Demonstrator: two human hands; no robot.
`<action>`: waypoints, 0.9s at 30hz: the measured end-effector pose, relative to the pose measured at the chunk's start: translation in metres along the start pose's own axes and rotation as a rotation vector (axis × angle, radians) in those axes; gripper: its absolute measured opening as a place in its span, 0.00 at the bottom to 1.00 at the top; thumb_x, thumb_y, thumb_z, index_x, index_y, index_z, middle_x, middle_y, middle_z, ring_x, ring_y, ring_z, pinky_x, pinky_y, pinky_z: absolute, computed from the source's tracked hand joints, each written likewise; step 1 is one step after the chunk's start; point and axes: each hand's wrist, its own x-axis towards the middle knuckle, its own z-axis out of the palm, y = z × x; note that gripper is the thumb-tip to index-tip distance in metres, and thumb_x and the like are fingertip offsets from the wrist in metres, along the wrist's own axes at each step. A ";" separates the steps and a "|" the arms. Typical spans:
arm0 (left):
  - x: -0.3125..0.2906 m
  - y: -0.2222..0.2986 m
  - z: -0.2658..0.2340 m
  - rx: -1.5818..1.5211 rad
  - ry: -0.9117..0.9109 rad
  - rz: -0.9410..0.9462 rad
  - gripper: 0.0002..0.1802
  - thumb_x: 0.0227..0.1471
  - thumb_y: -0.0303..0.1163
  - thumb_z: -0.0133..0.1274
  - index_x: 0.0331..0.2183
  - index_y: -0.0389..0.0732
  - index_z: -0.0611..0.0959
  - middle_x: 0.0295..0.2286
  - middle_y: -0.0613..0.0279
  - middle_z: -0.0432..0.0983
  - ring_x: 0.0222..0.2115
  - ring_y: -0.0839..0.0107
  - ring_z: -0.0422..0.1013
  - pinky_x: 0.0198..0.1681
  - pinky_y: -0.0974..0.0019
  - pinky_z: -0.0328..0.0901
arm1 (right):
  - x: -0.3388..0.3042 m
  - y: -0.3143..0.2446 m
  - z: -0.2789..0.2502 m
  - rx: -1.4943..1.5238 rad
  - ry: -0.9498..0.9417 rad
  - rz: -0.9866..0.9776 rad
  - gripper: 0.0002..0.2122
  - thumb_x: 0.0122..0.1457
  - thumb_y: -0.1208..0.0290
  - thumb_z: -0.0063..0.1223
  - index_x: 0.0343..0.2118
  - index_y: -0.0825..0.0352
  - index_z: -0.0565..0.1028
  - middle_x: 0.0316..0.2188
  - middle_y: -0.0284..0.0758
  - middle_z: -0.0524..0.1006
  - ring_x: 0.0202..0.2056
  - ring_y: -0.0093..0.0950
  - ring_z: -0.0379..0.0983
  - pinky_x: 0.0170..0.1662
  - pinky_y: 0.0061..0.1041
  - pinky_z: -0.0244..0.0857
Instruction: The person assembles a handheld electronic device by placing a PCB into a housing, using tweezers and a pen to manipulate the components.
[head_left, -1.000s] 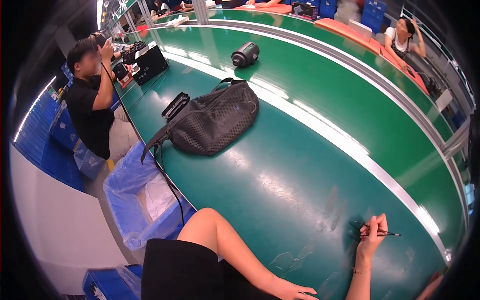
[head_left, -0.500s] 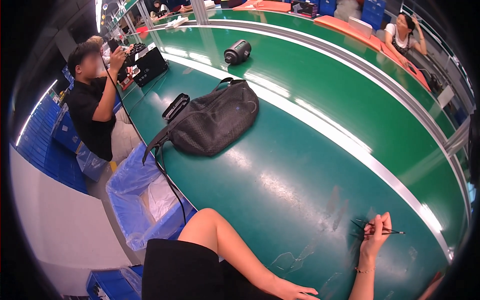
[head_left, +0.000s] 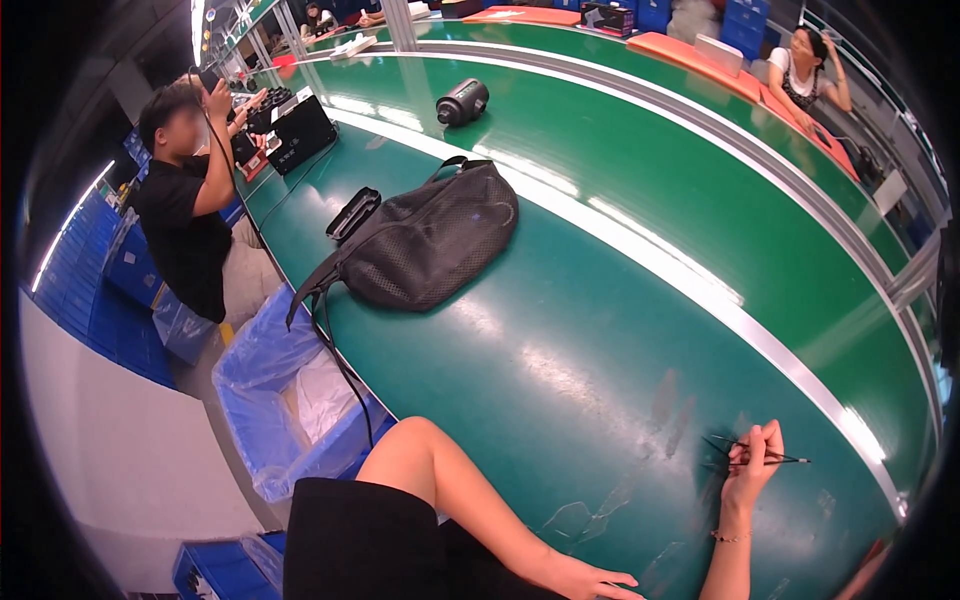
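Note:
At the lower right, my right hand (head_left: 752,468) is closed around thin black tweezers (head_left: 785,460). Their two prongs spread apart on the left side of the hand, over the green table (head_left: 600,350). A bracelet circles that wrist. My left hand (head_left: 597,581) lies low at the picture's bottom edge, its visible fingers stretched out with nothing in them. Part of this hand is cut off by the edge. Thin clear plastic scraps (head_left: 585,515) lie on the table between my two hands.
A black mesh bag (head_left: 430,240) and a small black case (head_left: 353,214) rest on the table. Behind runs a green conveyor belt (head_left: 640,190) carrying a dark cylindrical device (head_left: 462,103). A plastic-lined blue bin (head_left: 262,400) stands left. One co-worker (head_left: 190,200) sits left, another (head_left: 810,75) across the belt.
The cylindrical device has shifted a little left along the belt. At the left, the co-worker's raised hand has moved left. My own hands stay almost where they were.

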 end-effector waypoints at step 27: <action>-0.001 -0.002 -0.006 0.073 0.015 -0.017 0.23 0.50 0.35 0.38 0.48 0.36 0.64 0.51 0.53 0.52 0.55 0.54 0.42 0.54 0.54 0.46 | -0.002 -0.001 0.001 -0.006 -0.004 0.011 0.12 0.53 0.73 0.42 0.15 0.62 0.56 0.11 0.26 0.60 0.11 0.12 0.55 0.12 0.09 0.44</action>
